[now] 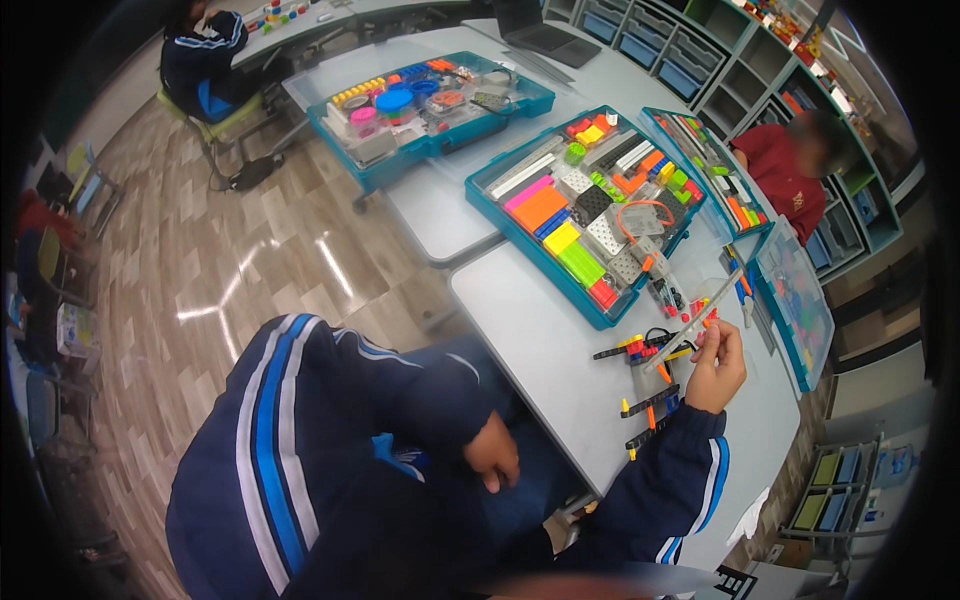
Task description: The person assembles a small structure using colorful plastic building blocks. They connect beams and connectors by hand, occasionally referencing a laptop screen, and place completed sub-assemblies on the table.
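Observation:
My right hand is over the table with thumb and fingers pinched on a long grey strip. A small orange piece shows at the fingertips. Under the strip lies a partly built toy model of black beams with red, yellow and blue parts; the hand and strip cover some of it. Closer to me, black perforated beams with orange and yellow pegs rest on the white table. My left hand hangs loosely beside the table's edge, above my lap, fingers relaxed and holding nothing.
A teal kit box full of coloured building parts sits just beyond the model. Another parts box stands far left, a third behind. An upright clear lid borders the right. Across the table is a person in red.

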Demonstrator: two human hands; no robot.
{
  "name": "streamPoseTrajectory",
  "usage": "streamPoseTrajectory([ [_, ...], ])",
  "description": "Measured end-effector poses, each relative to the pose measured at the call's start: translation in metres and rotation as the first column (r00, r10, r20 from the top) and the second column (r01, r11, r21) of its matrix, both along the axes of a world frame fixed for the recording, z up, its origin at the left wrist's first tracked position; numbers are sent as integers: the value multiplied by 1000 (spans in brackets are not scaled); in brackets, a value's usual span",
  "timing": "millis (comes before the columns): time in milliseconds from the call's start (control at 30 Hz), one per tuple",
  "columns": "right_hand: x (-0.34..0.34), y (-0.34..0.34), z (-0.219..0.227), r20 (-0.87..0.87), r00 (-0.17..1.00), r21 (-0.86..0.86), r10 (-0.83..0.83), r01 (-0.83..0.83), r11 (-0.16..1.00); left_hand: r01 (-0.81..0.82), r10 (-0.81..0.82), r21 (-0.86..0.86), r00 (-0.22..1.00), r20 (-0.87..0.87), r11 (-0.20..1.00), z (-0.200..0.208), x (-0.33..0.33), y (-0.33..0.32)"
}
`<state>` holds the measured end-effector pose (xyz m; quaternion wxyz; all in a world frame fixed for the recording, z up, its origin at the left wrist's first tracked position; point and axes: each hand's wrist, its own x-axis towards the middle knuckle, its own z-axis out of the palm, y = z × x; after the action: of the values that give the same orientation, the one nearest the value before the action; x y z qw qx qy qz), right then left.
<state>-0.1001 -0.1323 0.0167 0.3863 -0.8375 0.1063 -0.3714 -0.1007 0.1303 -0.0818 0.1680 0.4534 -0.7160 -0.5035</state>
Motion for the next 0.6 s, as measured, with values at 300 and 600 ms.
streamPoseTrajectory([
  [300, 0, -9, -1, 22, 1000, 27, -7, 6, 1000, -491, 253, -217, 720, -647, 844, 127, 61, -32],
  [600, -2, -27, 0, 32, 999, 161, 13, -18, 987, -817, 709, -568, 458, -536, 99, 132, 118, -137],
])
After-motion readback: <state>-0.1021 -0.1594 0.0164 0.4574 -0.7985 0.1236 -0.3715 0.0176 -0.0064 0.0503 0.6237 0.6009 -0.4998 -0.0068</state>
